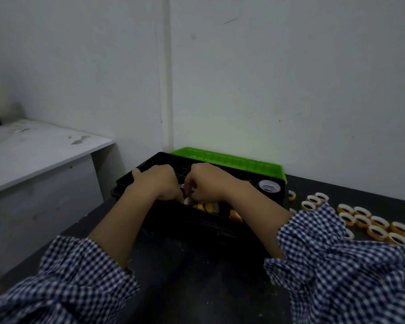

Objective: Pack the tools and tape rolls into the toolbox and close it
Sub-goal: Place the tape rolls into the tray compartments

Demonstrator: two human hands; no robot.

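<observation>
In the open toolbox (197,225) at the worktop's (197,277) back edge, the right hand (208,181) pinches a tape roll (187,200); the left hand (157,181) hides its grip. Few are packed; many loose rolls (379,222) lie by the right edge

The toolbox (204,224) is black, its lid (232,160) green, sleeves (80,277) blue-checked.

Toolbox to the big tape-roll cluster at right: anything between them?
Not bare, head view: one small roll lies just beside the toolbox, then three more rolls on the dark table before the cluster.
</observation>
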